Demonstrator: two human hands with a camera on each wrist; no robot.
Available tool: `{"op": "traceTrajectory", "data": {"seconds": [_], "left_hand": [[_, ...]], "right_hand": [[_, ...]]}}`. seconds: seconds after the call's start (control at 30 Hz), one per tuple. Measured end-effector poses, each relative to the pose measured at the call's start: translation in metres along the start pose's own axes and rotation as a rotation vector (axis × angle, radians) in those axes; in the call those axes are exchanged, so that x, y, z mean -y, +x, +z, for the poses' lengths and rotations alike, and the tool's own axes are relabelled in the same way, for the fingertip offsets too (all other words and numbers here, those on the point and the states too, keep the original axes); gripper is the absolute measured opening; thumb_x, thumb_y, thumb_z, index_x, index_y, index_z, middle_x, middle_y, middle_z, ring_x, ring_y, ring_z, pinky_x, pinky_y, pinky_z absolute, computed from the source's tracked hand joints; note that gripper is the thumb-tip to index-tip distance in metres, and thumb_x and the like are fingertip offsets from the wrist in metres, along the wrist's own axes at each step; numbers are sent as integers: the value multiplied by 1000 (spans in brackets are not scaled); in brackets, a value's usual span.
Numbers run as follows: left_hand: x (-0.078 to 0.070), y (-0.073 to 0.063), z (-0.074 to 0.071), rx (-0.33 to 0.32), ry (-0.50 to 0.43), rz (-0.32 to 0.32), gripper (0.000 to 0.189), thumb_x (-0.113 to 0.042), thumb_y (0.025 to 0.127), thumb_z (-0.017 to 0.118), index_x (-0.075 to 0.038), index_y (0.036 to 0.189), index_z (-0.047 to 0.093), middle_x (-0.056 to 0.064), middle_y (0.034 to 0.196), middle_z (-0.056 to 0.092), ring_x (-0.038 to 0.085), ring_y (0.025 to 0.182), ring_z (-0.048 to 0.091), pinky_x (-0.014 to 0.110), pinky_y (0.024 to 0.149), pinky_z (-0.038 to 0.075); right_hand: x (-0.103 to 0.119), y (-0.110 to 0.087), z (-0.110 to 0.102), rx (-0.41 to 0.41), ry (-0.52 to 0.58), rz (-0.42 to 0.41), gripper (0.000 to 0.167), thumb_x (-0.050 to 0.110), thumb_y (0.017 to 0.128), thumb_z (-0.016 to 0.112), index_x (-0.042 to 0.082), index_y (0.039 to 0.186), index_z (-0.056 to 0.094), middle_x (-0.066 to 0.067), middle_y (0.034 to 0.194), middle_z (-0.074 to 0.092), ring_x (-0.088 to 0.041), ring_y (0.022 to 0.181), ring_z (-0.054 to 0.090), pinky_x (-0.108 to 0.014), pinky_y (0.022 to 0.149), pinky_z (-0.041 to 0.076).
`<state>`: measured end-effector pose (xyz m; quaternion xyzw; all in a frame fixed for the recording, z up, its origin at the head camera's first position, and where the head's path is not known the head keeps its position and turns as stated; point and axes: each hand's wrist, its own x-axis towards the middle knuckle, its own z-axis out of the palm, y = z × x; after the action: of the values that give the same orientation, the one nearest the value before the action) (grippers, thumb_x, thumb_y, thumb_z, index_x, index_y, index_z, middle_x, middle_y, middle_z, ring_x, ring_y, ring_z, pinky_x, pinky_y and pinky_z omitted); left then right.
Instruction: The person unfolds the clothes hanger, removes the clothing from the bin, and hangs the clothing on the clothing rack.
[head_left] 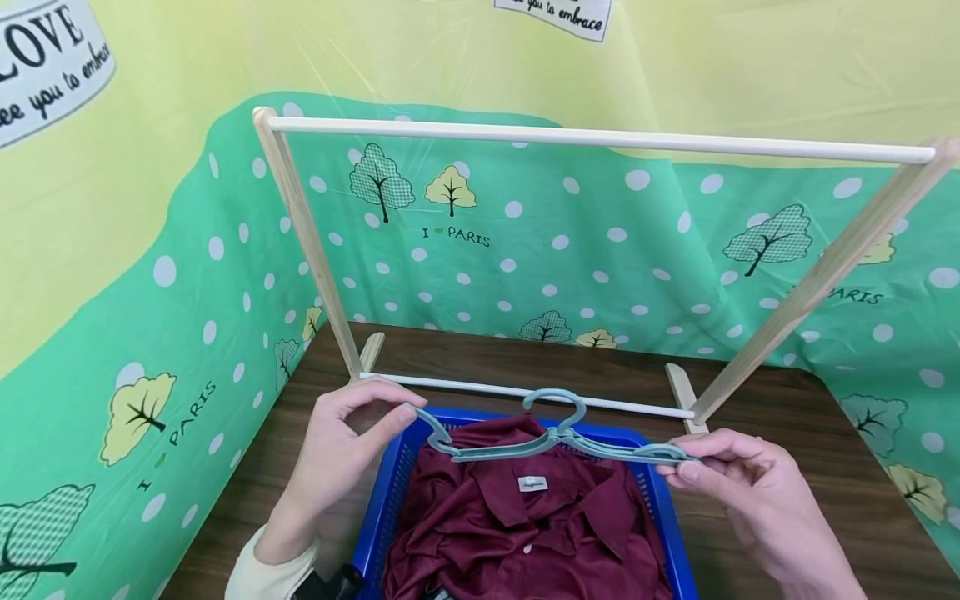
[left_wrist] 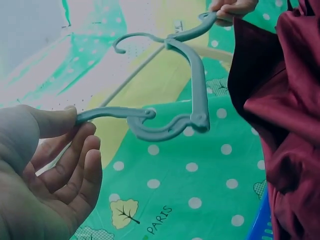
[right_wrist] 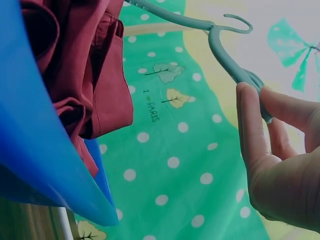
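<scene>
A grey-blue folding hanger spans the space between the two hands, its hook upward, above a blue basket. My left hand pinches the tip of one arm between thumb and index finger; in the left wrist view that end section is swung out at a joint. With thumb and fingers, my right hand pinches the other arm's end, which looks folded back on itself in the right wrist view. Under the hanger, a maroon shirt lies bunched in the basket, collar and white label facing up.
Behind the basket stands a wooden rack with a white top rail, slanting side posts and a low white bar. It rests on a dark wood table. Printed green and yellow cloth hangs around the back and sides.
</scene>
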<state>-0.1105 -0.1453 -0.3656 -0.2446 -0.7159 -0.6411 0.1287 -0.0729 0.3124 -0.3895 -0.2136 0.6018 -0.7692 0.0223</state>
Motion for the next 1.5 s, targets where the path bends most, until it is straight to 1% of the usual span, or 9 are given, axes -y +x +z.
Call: {"op": "traceTrajectory", "data": {"seconds": [0.07,0.23,0.5,0.67,0.83,1.0,1.27,1.4,1.5], "left_hand": [[2,1,-3,-7,-29,0,11,6,102,74,4,110,81,-1,111,81,19,104,75,23,85,60],[7,6,-9,-40,-43,-9,14,9,102,72,4,111,81,3,112,82,15,101,76,22,84,60],[14,11,-19,-104,35,-88,12,5,100,77,3,112,81,3,104,83,14,95,75,21,83,60],[17,11,-25,-91,124,-140,11,-2,102,79,-3,112,84,-2,104,84,14,95,75,22,84,60],[16,11,-29,-78,171,-142,11,-5,102,80,-8,111,85,1,104,84,14,94,74,23,82,59],[17,13,-32,-34,226,-173,10,-8,102,81,-10,110,86,1,106,83,14,93,73,24,79,58],[20,12,-37,125,236,-233,7,-10,102,82,-12,107,86,3,104,82,17,88,72,29,74,58],[18,10,-39,153,245,-279,7,-12,101,83,-13,107,87,1,103,82,17,87,72,29,74,58],[17,10,-39,169,254,-284,6,-11,100,84,-11,106,87,0,101,81,17,85,72,29,74,59]], "right_hand": [[0,0,-2,-8,4,1,48,-31,103,42,-8,131,74,-17,124,79,-24,106,82,-38,93,65],[3,1,-6,-58,44,8,48,-29,105,41,-8,131,75,-18,119,81,-25,103,82,-37,91,65],[1,4,-8,-101,155,-56,48,-30,105,37,-11,130,73,-23,115,81,-29,102,83,-33,87,66],[1,7,-11,-69,200,-78,50,-30,105,34,-12,130,73,-24,118,81,-29,104,83,-32,85,66],[1,6,-15,-78,266,-87,50,-29,106,31,-13,130,72,-24,122,80,-30,106,82,-33,90,66],[1,7,-21,-45,366,-91,53,-27,108,28,-12,134,72,-25,127,78,-31,112,81,-36,97,64],[1,7,-19,-72,460,-100,49,-24,110,30,-14,135,70,-29,128,76,-35,111,81,-39,98,64],[1,8,-18,-92,474,-109,47,-24,110,30,-16,133,70,-31,127,76,-36,110,81,-40,98,64],[1,8,-19,-77,514,-108,48,-23,111,28,-16,133,70,-31,128,76,-37,111,81,-41,99,63]]}}
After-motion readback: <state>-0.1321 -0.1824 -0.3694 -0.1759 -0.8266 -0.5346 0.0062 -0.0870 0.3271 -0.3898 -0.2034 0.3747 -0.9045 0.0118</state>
